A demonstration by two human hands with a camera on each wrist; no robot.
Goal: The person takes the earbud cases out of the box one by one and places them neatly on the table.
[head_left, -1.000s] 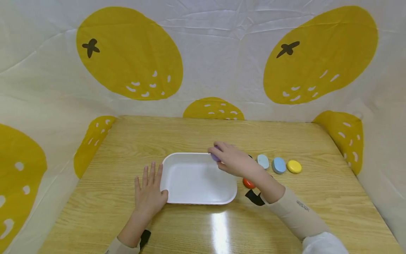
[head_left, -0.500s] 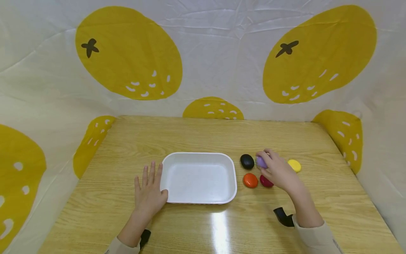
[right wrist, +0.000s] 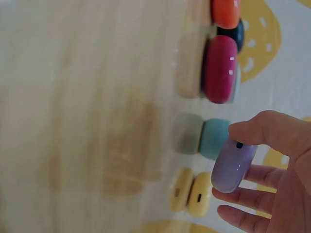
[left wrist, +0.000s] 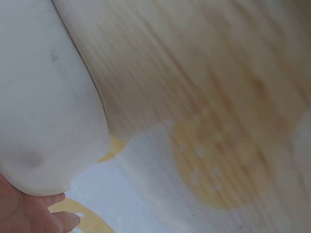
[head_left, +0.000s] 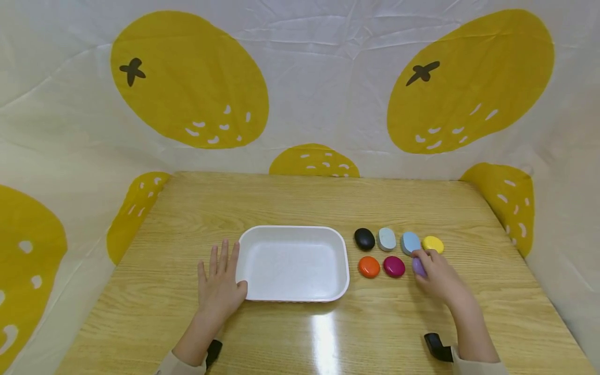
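My right hand (head_left: 442, 281) pinches a smooth purple pebble-shaped piece (head_left: 419, 267) low at the front row's right end. In the right wrist view, thumb and fingers hold this purple piece (right wrist: 232, 170), which has a small dark slot. Beside it in that row lie a magenta piece (head_left: 394, 266) and an orange piece (head_left: 369, 266). Behind are a black piece (head_left: 364, 239), a pale grey-green one (head_left: 387, 239), a light blue one (head_left: 410, 243) and a yellow one (head_left: 433, 244). My left hand (head_left: 220, 289), fingers straight, rests against the left side of a white tray (head_left: 290, 271).
The wooden table (head_left: 281, 338) runs back to a white cloth (head_left: 323, 94) printed with big yellow fruit, which hangs behind and at both sides. A black wrist mount (head_left: 438, 348) sticks out beside the right forearm.
My right hand has carried the purple piece from the tray's far right corner rightward, past the back row, to the front row's right end. The left hand and tray stay put.
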